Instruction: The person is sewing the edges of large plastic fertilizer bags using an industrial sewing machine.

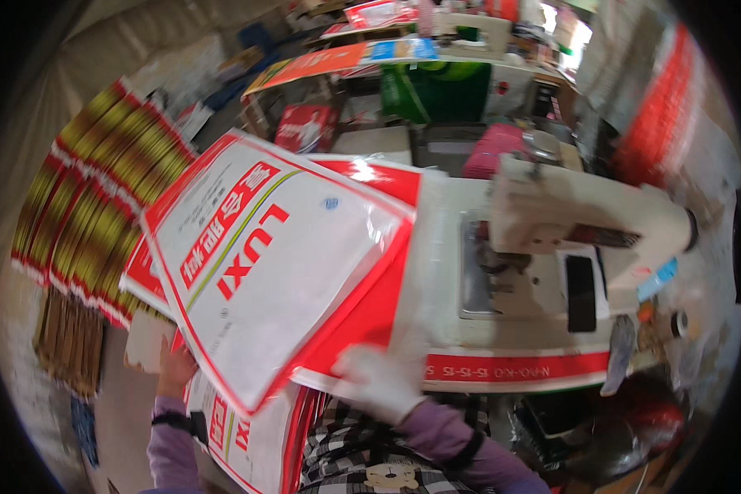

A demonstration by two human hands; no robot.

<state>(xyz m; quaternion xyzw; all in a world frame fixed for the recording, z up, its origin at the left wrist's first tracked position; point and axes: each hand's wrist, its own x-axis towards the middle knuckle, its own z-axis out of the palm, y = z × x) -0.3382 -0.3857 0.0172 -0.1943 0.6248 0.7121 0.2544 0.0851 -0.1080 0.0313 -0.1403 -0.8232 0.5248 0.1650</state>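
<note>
A large white-and-red printed plastic sack [305,247] lies tilted over other red and white sacks [370,309] on the sewing table. My left hand [175,368], bare, is at the sack's lower left edge. The sack covers part of it, so its grip is hidden. My right hand [379,380], in a white glove, is over the near edge of the red sack below, and motion smears its fingers. More printed sacks [255,432] hang or lie against my lap between my forearms. Right of the sacks stands a cream sewing machine [584,202].
A black phone [580,292] lies beside the machine's needle area. Tall stacks of folded yellow-and-red sacks [82,198] stand at the left, with brown bundles [67,342] below. A pink bundle [494,148] sits behind the machine. Another worktable [321,66] is at the back.
</note>
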